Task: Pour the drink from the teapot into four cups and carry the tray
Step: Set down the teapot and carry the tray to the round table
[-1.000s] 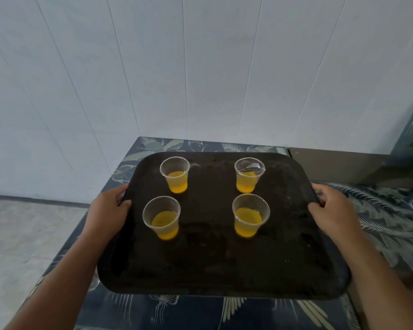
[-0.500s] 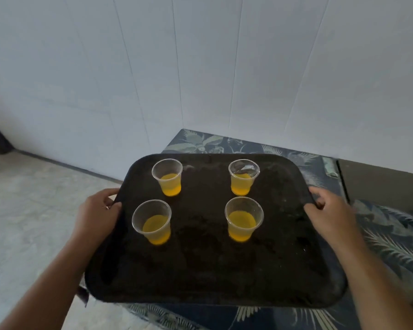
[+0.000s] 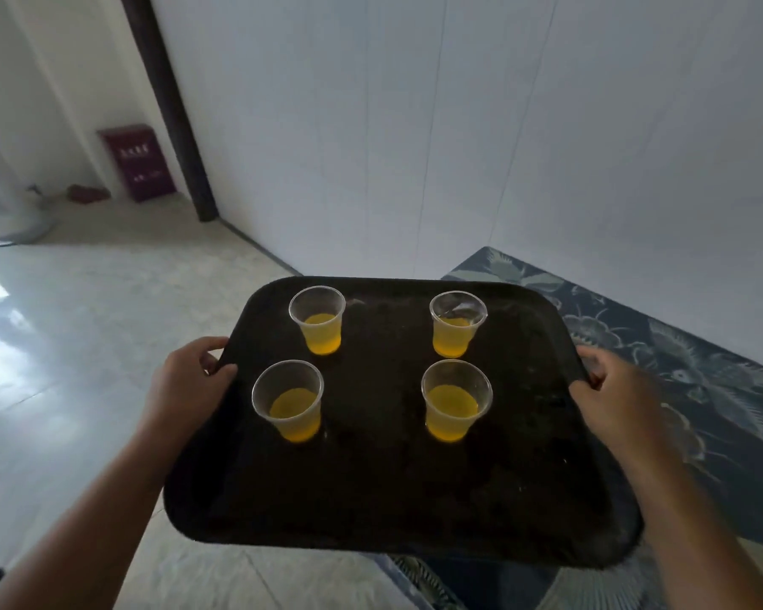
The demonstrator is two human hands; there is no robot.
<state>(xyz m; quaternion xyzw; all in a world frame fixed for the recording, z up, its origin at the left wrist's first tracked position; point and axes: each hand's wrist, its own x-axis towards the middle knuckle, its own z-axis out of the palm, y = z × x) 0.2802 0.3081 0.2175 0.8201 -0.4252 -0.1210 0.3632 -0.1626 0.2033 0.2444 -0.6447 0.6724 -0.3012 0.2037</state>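
Note:
A black tray [image 3: 384,499] is held in the air in front of me, level. My left hand [image 3: 186,380] grips its left rim, thumb on top. My right hand [image 3: 613,389] grips its right rim. Four clear plastic cups stand upright on the tray, each part full of orange drink: far left cup [image 3: 318,319], far right cup [image 3: 457,323], near left cup [image 3: 289,400], near right cup [image 3: 454,400]. No teapot is in view.
The table with a dark blue leaf-patterned cloth [image 3: 679,358] lies to the right, partly under the tray. A white panelled wall [image 3: 415,147] is ahead. Pale tiled floor [image 3: 84,323] spreads to the left, with a dark door frame [image 3: 168,107] and a maroon box [image 3: 137,162] beyond.
The tray has swung left, off the table and out over the floor, with the view turning left too. Both hands keep their grip on the rims. The cups stay upright.

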